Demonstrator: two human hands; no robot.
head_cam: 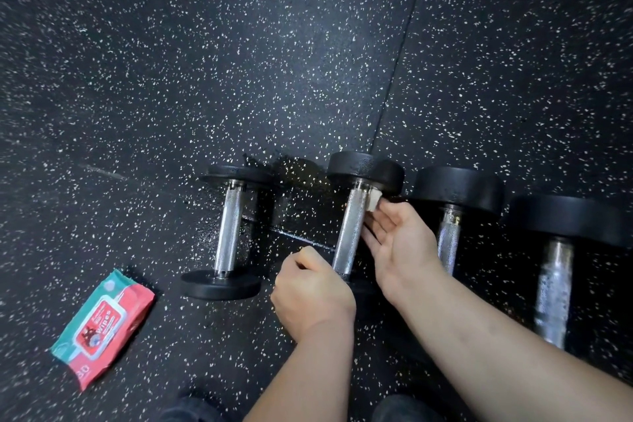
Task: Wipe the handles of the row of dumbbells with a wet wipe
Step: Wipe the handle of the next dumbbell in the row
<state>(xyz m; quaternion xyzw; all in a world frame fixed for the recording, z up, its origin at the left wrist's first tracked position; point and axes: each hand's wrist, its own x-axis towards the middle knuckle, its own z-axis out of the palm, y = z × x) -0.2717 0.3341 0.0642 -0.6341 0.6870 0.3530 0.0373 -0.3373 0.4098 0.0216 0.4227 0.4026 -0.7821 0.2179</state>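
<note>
White wipe (373, 199) in right grip (400, 243)

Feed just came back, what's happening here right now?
A person is wiping the second black-headed, chrome-handled dumbbell from the left, in a row of four on the speckled black rubber floor. The right grip holds a white wet wipe against the handle's far end. The left grip curls round the near end. A red-and-green wipes pack lies to the left.
</note>
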